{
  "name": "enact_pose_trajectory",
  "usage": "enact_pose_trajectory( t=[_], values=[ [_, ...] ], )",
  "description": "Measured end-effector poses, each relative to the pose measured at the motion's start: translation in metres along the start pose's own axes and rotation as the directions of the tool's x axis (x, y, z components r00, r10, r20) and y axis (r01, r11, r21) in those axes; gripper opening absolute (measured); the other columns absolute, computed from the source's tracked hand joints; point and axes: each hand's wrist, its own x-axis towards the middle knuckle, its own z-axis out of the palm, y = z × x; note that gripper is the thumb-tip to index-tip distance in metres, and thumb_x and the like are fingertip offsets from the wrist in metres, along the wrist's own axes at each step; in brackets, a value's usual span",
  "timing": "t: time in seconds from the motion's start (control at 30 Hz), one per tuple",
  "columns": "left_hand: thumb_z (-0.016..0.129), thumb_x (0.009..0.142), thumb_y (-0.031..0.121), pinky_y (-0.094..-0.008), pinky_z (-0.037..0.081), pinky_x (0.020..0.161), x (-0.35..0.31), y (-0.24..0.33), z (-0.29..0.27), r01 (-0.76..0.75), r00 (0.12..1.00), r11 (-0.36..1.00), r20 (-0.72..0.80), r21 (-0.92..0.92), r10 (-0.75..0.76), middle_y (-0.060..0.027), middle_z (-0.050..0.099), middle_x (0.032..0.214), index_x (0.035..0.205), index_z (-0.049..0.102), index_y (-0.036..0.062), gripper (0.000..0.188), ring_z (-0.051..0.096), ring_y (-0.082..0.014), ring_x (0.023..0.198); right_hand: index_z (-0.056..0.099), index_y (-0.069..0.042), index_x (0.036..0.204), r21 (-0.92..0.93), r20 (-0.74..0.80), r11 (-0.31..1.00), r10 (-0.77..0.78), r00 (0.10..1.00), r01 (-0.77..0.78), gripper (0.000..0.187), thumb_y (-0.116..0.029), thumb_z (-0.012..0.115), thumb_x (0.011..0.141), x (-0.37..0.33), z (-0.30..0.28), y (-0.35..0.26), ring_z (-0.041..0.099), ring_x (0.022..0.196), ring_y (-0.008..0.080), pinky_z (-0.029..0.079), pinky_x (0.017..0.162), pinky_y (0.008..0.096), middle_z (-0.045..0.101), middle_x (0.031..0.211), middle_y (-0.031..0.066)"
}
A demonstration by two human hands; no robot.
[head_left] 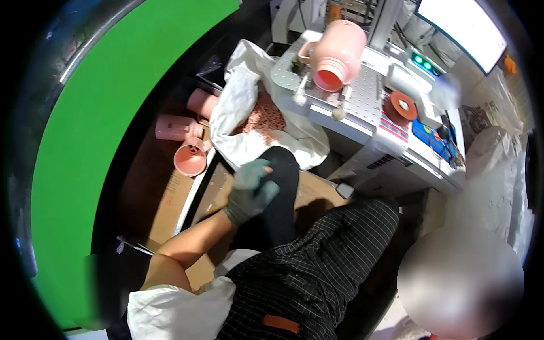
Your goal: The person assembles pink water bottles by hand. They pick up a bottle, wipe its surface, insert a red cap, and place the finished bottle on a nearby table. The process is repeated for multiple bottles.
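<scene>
My left hand (249,191), in a grey-green glove, hovers by or rests on my dark-clad knee; I cannot tell whether it touches. Its thumb and fingers look apart, slightly curled, with nothing visible between them. My right hand is out of view. Just beyond the knee a white woven sack (238,95) gapes around many small pinkish-brown bits (264,120). Up on the machine's perforated plate (362,95), a pink jug body (341,48) with a side handle lies tilted, its round mouth facing me, between two small pegs.
Left of the sack lie several pink jug bodies (190,158) beside cardboard (168,199). A green surface (107,107) curves along the left. Right of the plate are a brown reel (400,108), a blue item (433,139), a box with green lights (425,62) and a lit screen (467,25).
</scene>
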Motion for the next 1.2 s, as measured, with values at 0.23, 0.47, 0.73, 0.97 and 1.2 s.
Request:
enact_pose_trajectory(
  t=[0.23, 0.47, 0.73, 0.97, 1.2],
  values=[
    [0.074, 0.089, 0.052, -0.0507, 0.041, 0.109, -0.12, -0.214, -0.041, 0.724, 0.668, 0.501, -0.3, 0.474, -0.681, -0.0276, 0.059, 0.129, 0.139, 0.05, -0.0051, 0.079, 0.054, -0.0466, 0.125, 0.056, -0.005, 0.145, 0.172, 0.02, 0.984, -0.05, 0.999, 0.046, 0.046, -0.016, 0.062, 0.101, 0.056, 0.037, -0.011, 0.062, 0.122, 0.0216, 0.055, 0.097, 0.0344, 0.061, 0.138, 0.0132],
    [0.069, 0.092, 0.042, -0.0409, 0.053, 0.089, -0.216, -0.293, -0.134, 0.998, 0.042, 0.028, -0.32, 0.05, -0.946, -0.022, 0.071, 0.122, 0.128, 0.065, -0.0013, 0.057, 0.068, -0.0358, 0.108, 0.057, -0.002, 0.143, 0.19, 0.356, 0.885, -0.466, 0.81, 0.426, 0.041, -0.017, 0.053, 0.105, -0.035, 0.131, -0.22, 0.059, 0.106, 0.0184, 0.051, 0.09, 0.0304, 0.058, 0.135, 0.011],
    [0.063, 0.102, 0.023, -0.0424, 0.056, 0.1, -0.114, -0.071, -0.179, 0.409, 0.38, 0.089, 0.081, -0.908, -0.921, -0.0151, 0.069, 0.13, 0.139, 0.058, -0.0033, 0.045, 0.069, -0.0298, 0.113, 0.058, 0.002, 0.143, 0.542, 0.817, 0.774, -0.393, 0.421, -0.329, 0.049, -0.016, 0.071, 0.098, -0.158, 0.183, -0.287, 0.061, 0.115, 0.0183, 0.05, 0.101, 0.0301, 0.066, 0.131, 0.0077],
    [0.064, 0.101, 0.021, -0.038, 0.053, 0.099, -0.019, 0.002, -0.063, 0.645, 0.751, 0.683, 0.449, -0.342, -0.484, -0.0218, 0.065, 0.131, 0.121, 0.069, 0.0004, 0.029, 0.064, -0.0344, 0.119, 0.031, 0.002, 0.163, 0.799, 0.522, 0.412, -0.836, 0.166, -0.439, 0.136, -0.037, 0.105, 0.056, -0.163, 0.123, -0.347, 0.043, 0.149, 0.0341, 0.038, 0.121, 0.0471, 0.029, 0.171, 0.0193],
    [0.096, 0.072, 0.034, -0.0506, 0.047, 0.109, 0.03, 0.145, 0.003, -0.069, 0.892, 0.888, 0.371, -0.454, 0.259, -0.0195, 0.058, 0.139, 0.141, 0.053, -0.002, 0.089, 0.056, -0.0311, 0.133, 0.046, -0.001, 0.149, 0.687, 0.455, 0.699, -0.627, 0.632, 0.199, 0.102, -0.034, 0.099, 0.068, -0.194, 0.093, -0.281, 0.044, 0.141, 0.0412, 0.042, 0.116, 0.0499, 0.043, 0.15, 0.0239]
  ],
)
